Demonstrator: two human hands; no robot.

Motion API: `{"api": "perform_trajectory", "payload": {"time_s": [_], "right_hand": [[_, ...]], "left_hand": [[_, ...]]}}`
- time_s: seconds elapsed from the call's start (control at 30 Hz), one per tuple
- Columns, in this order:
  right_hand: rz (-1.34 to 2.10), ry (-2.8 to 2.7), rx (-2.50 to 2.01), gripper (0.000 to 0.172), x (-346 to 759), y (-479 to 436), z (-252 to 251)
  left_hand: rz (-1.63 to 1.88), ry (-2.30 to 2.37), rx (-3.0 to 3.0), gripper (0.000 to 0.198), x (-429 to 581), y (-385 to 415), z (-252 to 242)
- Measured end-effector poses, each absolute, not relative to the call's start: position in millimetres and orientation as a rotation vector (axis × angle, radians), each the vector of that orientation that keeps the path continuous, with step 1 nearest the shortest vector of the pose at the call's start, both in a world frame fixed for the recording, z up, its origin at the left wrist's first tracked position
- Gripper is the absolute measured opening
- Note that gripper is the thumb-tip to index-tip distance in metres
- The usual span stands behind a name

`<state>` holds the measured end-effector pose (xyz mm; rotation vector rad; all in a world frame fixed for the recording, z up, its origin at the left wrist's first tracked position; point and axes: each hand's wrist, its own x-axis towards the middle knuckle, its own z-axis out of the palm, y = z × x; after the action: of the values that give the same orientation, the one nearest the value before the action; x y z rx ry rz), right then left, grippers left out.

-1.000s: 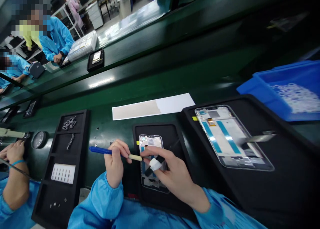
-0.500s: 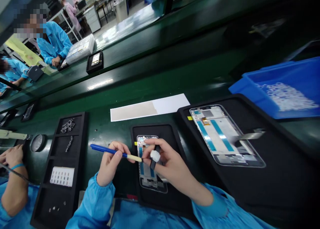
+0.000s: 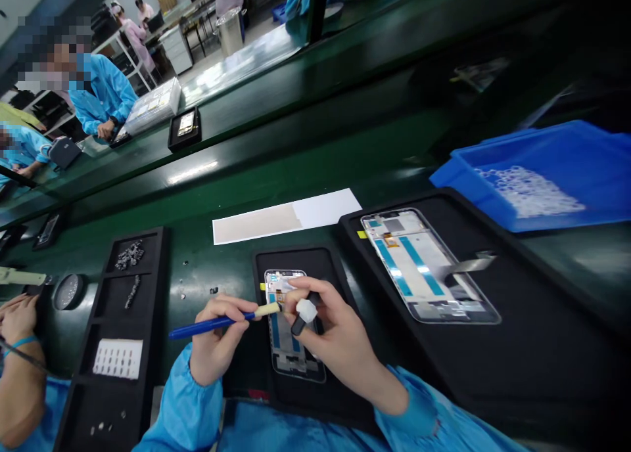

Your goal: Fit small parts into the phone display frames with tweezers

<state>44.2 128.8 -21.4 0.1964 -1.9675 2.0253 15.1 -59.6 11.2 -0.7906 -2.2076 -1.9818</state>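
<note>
My left hand (image 3: pixel 217 343) grips a blue pen-like tool (image 3: pixel 207 324) with a cream tip that points right at the upper part of a phone frame (image 3: pixel 290 353). That frame lies in a small black tray (image 3: pixel 335 274) right in front of me. My right hand (image 3: pixel 335 334) is closed over the frame, pinching a small black tool with a white taped band (image 3: pixel 304 313) between thumb and fingers. The tool's tip touches the frame near the cream tip.
A larger black tray (image 3: pixel 517 320) on the right holds a second phone frame (image 3: pixel 424 265) with tweezers (image 3: pixel 468 266) on it. A blue bin (image 3: pixel 566 156) sits behind it. A black compartment tray (image 3: pixel 118 327) with small parts lies at left, white paper (image 3: pixel 286 215) behind, and another person's arm (image 3: pixel 20 366) at far left.
My left hand has lowered its wrist, so the blue tool now slopes up to the right. My right hand has shifted a little up the frame. The view has drifted.
</note>
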Motion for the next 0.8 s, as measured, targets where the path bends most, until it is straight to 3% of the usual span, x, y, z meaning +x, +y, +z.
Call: {"api": "perform_trajectory", "payload": {"time_s": [0.17,0.53,0.8], "right_hand": [[1.961,-1.930,0.233,0.038,45.5,134.0,-20.6],[2.051,-1.956,0.402,0.039,48.1,141.2,-8.6],[1.965,-2.027,0.268,0.035,49.9,140.6,-11.9]], "left_hand": [[-1.966,-2.205,-0.774,0.007,15.1,-54.9,13.0],[-2.521,-2.195,-0.101,0.046,5.6,-45.9,8.7],[-2.468,-2.183,-0.118,0.044,10.8,-41.5,5.6]]}}
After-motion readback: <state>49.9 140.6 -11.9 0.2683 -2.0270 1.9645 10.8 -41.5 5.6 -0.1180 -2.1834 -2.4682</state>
